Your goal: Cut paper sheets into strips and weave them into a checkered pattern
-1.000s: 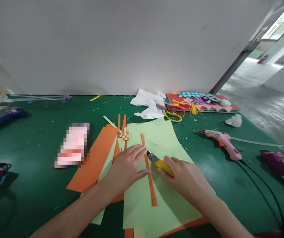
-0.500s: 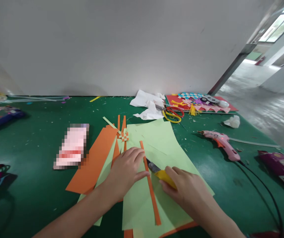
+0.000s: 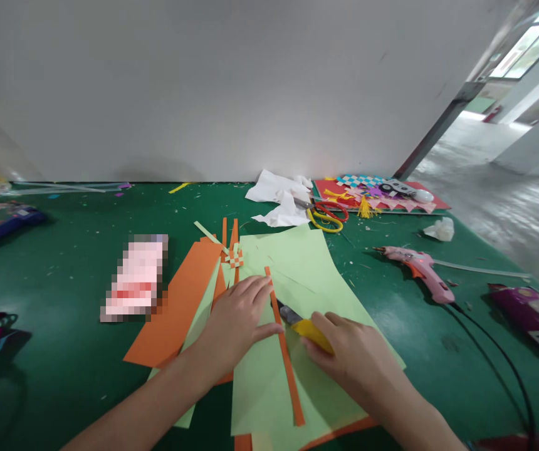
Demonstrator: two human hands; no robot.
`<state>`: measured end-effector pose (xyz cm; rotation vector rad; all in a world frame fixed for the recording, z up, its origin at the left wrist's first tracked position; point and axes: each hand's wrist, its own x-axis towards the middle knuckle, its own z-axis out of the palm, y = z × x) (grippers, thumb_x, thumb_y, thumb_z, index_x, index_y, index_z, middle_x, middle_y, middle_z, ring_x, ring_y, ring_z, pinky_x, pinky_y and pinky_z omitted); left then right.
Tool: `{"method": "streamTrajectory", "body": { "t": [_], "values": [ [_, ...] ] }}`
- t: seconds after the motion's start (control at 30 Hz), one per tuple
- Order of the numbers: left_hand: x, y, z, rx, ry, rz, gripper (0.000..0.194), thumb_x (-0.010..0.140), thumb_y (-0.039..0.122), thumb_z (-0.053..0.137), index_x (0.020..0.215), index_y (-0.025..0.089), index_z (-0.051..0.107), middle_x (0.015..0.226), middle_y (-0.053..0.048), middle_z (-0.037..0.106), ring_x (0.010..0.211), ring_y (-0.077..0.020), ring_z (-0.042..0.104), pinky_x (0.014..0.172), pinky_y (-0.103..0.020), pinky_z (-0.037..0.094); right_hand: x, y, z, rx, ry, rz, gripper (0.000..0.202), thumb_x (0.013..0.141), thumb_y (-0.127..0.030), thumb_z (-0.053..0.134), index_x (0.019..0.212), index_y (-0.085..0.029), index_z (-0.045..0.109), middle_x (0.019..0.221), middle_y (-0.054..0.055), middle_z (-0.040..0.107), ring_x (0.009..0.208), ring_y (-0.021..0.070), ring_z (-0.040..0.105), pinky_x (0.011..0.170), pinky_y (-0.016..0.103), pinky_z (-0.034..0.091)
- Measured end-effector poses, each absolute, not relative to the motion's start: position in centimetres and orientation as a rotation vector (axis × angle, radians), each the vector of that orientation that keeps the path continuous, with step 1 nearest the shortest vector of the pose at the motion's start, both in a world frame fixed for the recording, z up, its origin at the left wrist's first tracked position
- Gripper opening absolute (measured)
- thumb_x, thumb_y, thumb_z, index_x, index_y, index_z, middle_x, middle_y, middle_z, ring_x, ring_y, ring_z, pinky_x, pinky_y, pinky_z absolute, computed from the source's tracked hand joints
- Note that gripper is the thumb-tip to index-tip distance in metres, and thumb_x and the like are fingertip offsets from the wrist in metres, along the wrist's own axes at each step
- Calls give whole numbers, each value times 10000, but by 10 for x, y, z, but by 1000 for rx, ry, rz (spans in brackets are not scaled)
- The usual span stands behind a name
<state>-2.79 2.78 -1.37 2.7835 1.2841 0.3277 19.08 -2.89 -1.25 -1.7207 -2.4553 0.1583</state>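
Observation:
A long orange paper strip (image 3: pixel 289 376) lies over light green sheets (image 3: pixel 316 269) in the middle. My left hand (image 3: pixel 241 310) rests on the green paper, its fingertips and thumb against the strip's left edge, the fingers extended. In my right hand (image 3: pixel 340 341) is a yellow utility knife (image 3: pixel 311 334), its dark tip at the strip and partly hidden there. Left of my left hand lies an orange sheet (image 3: pixel 180 307). Beyond it sits a small orange and green woven piece (image 3: pixel 235 259) with strips spreading from it.
Scissors (image 3: pixel 328 216) and white crumpled paper (image 3: pixel 281 197) lie toward the wall. A pink glue gun (image 3: pixel 422 269) with a cord is at the right, near a purple device (image 3: pixel 533 316). A blurred pink item (image 3: pixel 135 279) lies left, and a blue glue gun (image 3: pixel 9 222) farther left.

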Motion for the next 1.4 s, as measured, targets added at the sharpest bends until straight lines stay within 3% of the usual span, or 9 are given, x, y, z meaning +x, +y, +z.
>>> {"method": "streamTrajectory", "body": {
  "t": [0.47,1.13,1.4],
  "values": [
    [-26,28,-12,2769,1304,280,704,823,650,465,1263,104,526,1343,-160,546,1249,-302,490,996,-443,447,182,-18,3,-1916,-2453,295,132,882,-350,525,848,-227,559,728,-6,637,608,161,603,504,275,150],
    [-29,28,-13,2786,1240,387,693,818,680,431,1211,121,546,1282,-154,589,1200,-312,522,947,-447,473,181,-15,-1,-1877,-2457,194,136,881,-346,529,843,-218,553,707,-2,628,606,170,615,497,272,148],
    [-27,26,-6,2738,1229,374,521,860,602,451,1118,163,563,1152,-114,632,1106,-272,569,915,-402,484,186,-25,-10,-1777,-2478,136,121,865,-329,512,823,-220,540,669,-13,611,560,165,605,485,278,118]
  ]
}}
